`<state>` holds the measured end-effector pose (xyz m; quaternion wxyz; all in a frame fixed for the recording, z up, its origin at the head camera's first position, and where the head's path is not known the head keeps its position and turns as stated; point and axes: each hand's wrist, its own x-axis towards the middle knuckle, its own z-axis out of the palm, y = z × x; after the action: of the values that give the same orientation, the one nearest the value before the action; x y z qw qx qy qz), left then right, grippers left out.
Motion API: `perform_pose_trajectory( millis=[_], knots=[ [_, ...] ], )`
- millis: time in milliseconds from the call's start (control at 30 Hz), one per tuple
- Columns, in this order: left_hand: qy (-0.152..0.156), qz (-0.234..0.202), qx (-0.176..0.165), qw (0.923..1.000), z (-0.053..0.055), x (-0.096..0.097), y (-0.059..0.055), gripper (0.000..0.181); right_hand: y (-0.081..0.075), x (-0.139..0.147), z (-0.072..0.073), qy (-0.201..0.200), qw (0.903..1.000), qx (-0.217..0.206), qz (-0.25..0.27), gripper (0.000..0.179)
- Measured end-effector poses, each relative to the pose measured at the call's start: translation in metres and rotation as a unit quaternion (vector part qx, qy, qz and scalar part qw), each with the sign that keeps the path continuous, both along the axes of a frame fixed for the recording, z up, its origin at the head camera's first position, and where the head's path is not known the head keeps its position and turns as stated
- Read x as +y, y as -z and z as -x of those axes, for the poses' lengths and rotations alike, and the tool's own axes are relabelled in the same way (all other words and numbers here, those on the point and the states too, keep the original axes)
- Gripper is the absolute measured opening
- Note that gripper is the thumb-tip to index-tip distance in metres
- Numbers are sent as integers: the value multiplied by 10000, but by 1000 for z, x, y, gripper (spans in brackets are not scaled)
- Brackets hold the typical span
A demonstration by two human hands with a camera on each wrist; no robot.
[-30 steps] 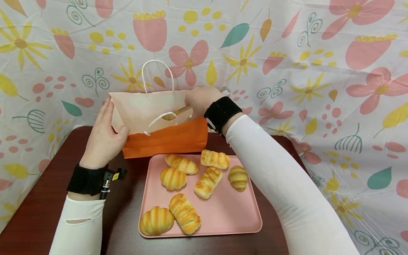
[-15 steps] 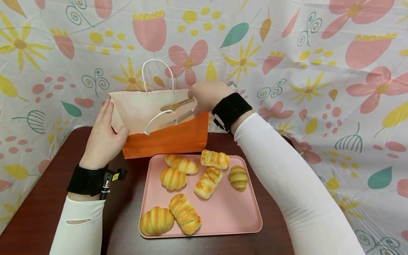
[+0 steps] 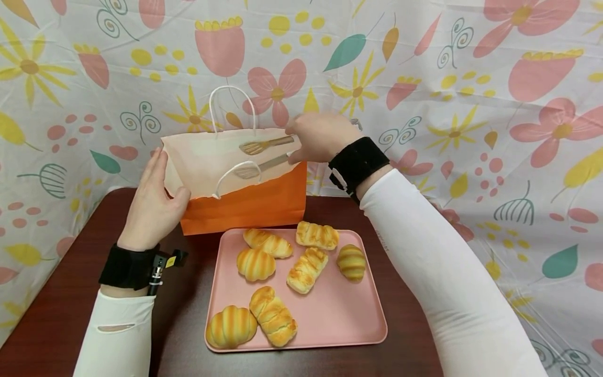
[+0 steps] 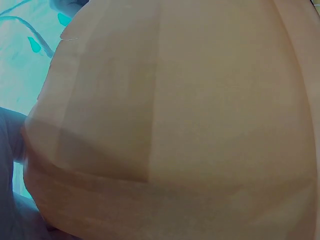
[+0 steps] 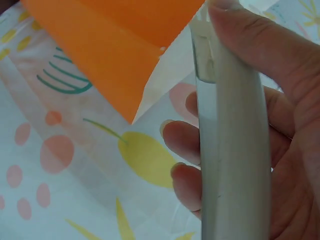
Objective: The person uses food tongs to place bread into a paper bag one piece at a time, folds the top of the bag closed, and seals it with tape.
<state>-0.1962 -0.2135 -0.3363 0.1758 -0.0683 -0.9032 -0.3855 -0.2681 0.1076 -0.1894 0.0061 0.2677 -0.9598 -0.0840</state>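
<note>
In the head view my right hand [image 3: 325,136] grips a pair of tongs [image 3: 275,142], which points left over the bag's mouth, its two tips spread apart. Nothing shows between the tips. The tongs' handle [image 5: 240,150] fills much of the right wrist view, with the thumb on one side and fingers curled behind. An orange paper bag [image 3: 249,209] with white inner walls and white handles stands with its mouth spread. My left hand [image 3: 155,201] rests along the bag's left side, fingers straight and thumb at the front edge. The bag's paper side [image 4: 215,115] covers the left wrist view.
A pink tray [image 3: 339,319] lies on the dark red table [image 3: 183,314] in front of the bag. On it sit several bread pieces, among them a striped bun [image 3: 231,327] and a twisted loaf [image 3: 273,317]. A floral cloth [image 3: 424,63] hangs close behind.
My right hand has risen and moved right, drawing the tongs up out of the bag so both tips now show, spread apart. The left hand and the bread have stayed put.
</note>
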Motion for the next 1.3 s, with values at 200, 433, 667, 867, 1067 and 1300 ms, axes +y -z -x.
perform_pose_trajectory(
  millis=[200,433,667,867,1067,1300],
  knots=[
    [-16,42,-7,10000,0,-1,1,81,-2,15,-8,251,9992,139,292,37],
    [34,36,5,10000,-1,-1,0,80,0,38,-16,305,9961,440,705,44],
    [13,45,8,10000,-2,0,0,79,5,58,-19,-1,9915,667,1117,48],
    [12,39,17,10000,-1,0,-1,79,18,75,-22,-106,9803,986,1710,53],
    [25,30,-41,10000,0,-2,0,79,35,94,-30,7,9623,1250,2415,59],
    [13,40,-44,10000,1,-3,1,80,48,113,-47,423,9474,1447,2825,62]
  ],
)
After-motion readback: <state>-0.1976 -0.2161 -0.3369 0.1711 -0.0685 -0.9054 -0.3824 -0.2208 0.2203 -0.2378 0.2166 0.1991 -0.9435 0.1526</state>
